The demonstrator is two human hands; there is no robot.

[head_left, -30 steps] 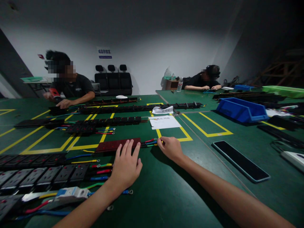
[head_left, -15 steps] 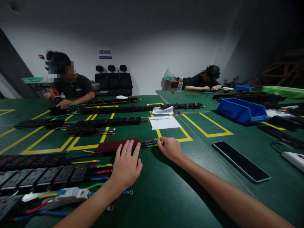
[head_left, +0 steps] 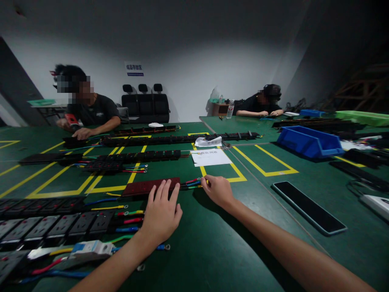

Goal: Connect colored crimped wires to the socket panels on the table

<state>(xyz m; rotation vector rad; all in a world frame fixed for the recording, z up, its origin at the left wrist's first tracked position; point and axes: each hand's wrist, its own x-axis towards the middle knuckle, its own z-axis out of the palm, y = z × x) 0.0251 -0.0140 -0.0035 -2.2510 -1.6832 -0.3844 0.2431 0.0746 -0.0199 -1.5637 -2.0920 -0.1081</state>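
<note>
A dark red socket strip (head_left: 138, 187) lies on the green table in front of me. My left hand (head_left: 162, 207) rests over its right end, fingers stretched out and a little spread. From that end run red, blue and green-yellow wires (head_left: 190, 183) with ring terminals. My right hand (head_left: 217, 188) is at the tips of these wires, thumb and fingers pinched together around a wire end; the fingertips partly hide it. Left of my left forearm lie black socket strips (head_left: 57, 225) with coloured leads and a white-and-blue breaker (head_left: 92, 249).
A phone (head_left: 308, 207) lies right of my right arm, with a blue bin (head_left: 310, 141) beyond it. A white paper sheet (head_left: 210, 157) is ahead. Across the table, one person (head_left: 94, 111) holds a red tool (head_left: 71, 120); another person (head_left: 258, 104) leans at the far right.
Both my hands and the red socket strip stay in place. The person at the far left has shifted their head slightly left.
</note>
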